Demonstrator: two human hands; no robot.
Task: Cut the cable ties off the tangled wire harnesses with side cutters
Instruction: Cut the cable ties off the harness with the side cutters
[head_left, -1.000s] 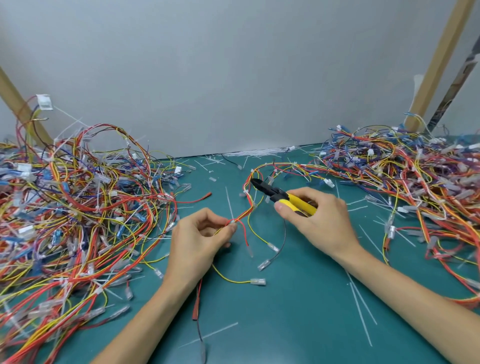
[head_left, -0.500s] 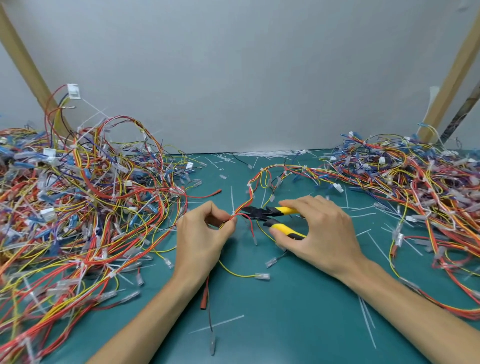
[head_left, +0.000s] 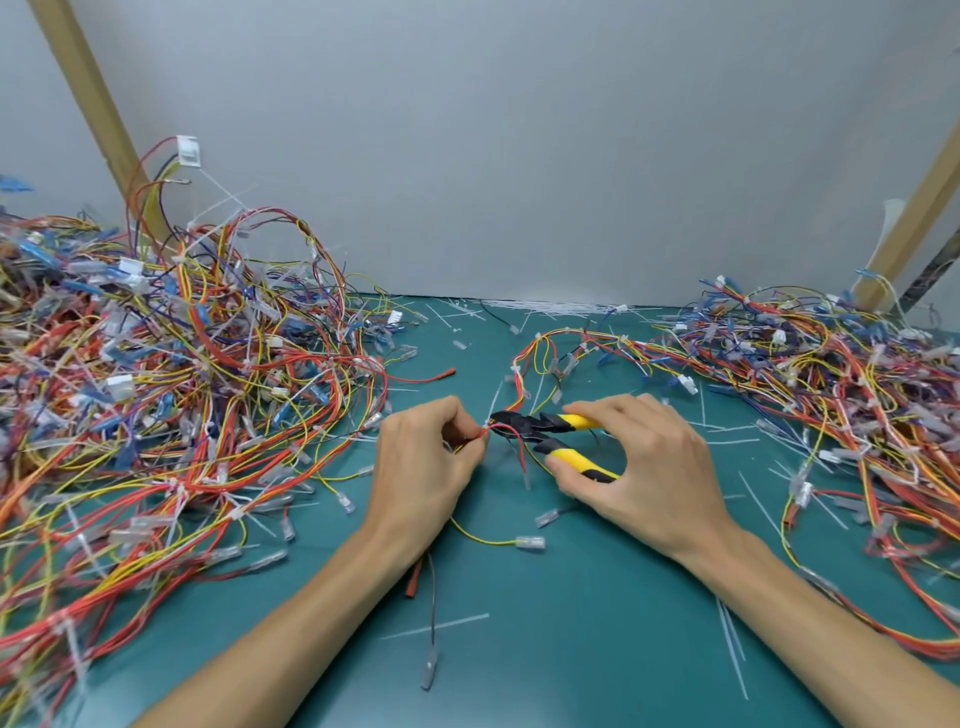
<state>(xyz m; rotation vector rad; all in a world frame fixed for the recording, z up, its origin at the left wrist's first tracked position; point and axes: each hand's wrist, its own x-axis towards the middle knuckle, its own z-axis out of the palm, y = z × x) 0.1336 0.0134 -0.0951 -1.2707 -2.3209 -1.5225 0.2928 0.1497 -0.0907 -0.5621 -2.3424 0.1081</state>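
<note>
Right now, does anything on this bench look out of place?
Yes: white cable-tie offcuts lie scattered over the green mat, some heaped by the back wall. They look like cutting litter; nothing seems damaged.

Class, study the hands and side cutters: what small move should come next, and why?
Probably squeeze the handles shut: the right hand holds the side cutters with handles spread, their tip beside the wires pinched in the left hand. Whether a tie sits between the blades is too small to tell.

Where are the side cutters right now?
The side cutters are mid-frame in the head view, over the green mat, held in the right hand, tip pointing left at the wires the left hand pinches.
</note>
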